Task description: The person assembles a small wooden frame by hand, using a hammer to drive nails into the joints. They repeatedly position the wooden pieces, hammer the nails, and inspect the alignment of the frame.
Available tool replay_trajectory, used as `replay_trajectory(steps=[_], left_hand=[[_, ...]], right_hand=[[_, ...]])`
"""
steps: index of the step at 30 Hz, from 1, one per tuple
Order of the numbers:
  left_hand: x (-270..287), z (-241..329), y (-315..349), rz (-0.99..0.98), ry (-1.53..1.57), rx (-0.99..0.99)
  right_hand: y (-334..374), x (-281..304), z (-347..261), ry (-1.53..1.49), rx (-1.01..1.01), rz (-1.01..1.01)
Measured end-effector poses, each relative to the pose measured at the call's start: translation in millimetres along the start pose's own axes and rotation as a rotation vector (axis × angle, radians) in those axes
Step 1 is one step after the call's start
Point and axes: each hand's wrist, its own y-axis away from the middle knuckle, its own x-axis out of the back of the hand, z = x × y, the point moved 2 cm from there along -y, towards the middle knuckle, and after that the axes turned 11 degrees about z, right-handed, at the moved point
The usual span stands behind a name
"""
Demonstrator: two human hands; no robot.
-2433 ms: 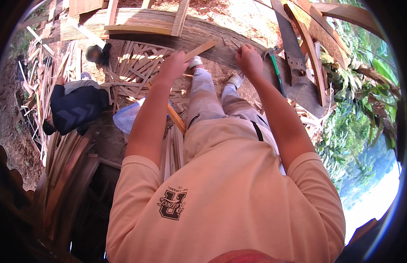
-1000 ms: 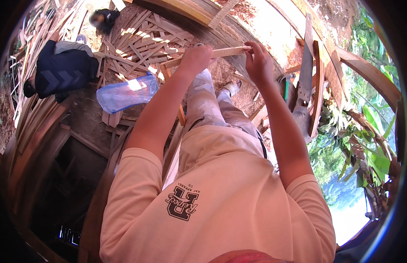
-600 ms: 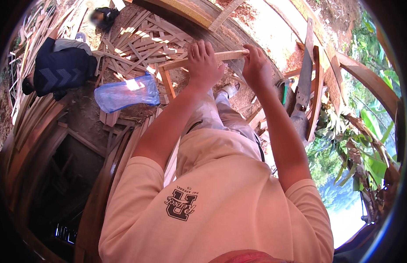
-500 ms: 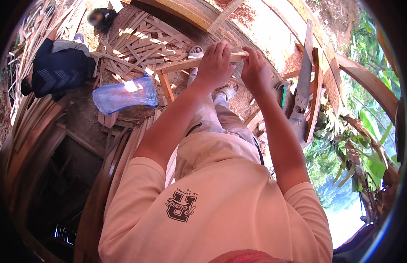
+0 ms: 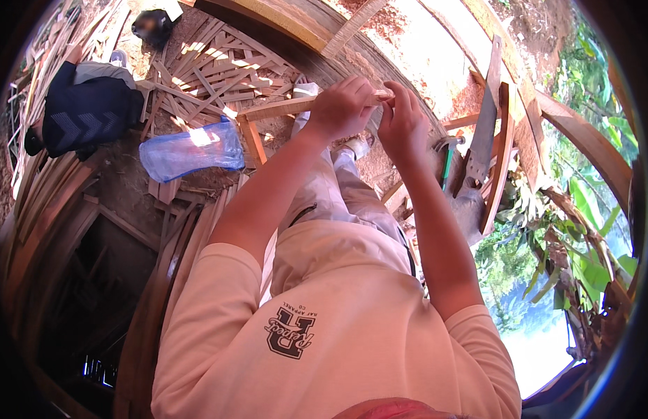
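Note:
My left hand (image 5: 345, 106) is closed, fingers curled, round a thin wooden strip (image 5: 384, 95) whose pale end shows just past my fingers. Against that end my right hand (image 5: 403, 124) is pinched, its fingertips meeting the left ones. Left of my left hand runs a wooden bar (image 5: 278, 109), joined to a short slanting leg (image 5: 253, 142); my hand hides whether bar and strip are one piece. Both forearms reach forward over my legs. Right of my right hand lies a green-handled tool (image 5: 447, 167) with a metal head, like a hammer.
A handsaw (image 5: 486, 129) leans among boards at the right. A bluish clear plastic bag (image 5: 191, 151) lies left of the bar. Scrap slats (image 5: 219, 66) cover the ground beyond. A person in a dark top (image 5: 92, 108) is at far left, another person (image 5: 155, 28) farther back. A thick beam (image 5: 275, 17) crosses ahead.
Both hands have come slightly nearer to me and closer together at the strip's end. My view has shifted a little, so the bag and the other people sit farther left.

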Motion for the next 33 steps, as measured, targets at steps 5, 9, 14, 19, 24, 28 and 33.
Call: replay_trajectory(steps=[5,9,14,19,24,28,33], left_hand=[[6,1,0,0.078,0.103,0.031],[4,1,-6,-0.036,0.020,0.022],[-1,6,-10,0.027,0.032,0.043],[-8,16,3,0.139,0.016,0.084],[-10,7,3,0.156,0.101,0.002],[-9,7,2,0.146,0.137,0.025],[-9,5,0,0.131,0.146,0.007]], right_hand=[[6,4,-10,0.087,0.019,-0.053],[13,-3,-5,0.077,0.052,-0.008],[8,-7,4,0.094,0.017,-0.024],[4,-6,6,0.059,0.024,-0.039],[2,-8,10,0.037,0.045,-0.040],[2,-5,7,0.059,0.054,-0.033],[-1,-4,5,0.063,0.011,-0.066]])
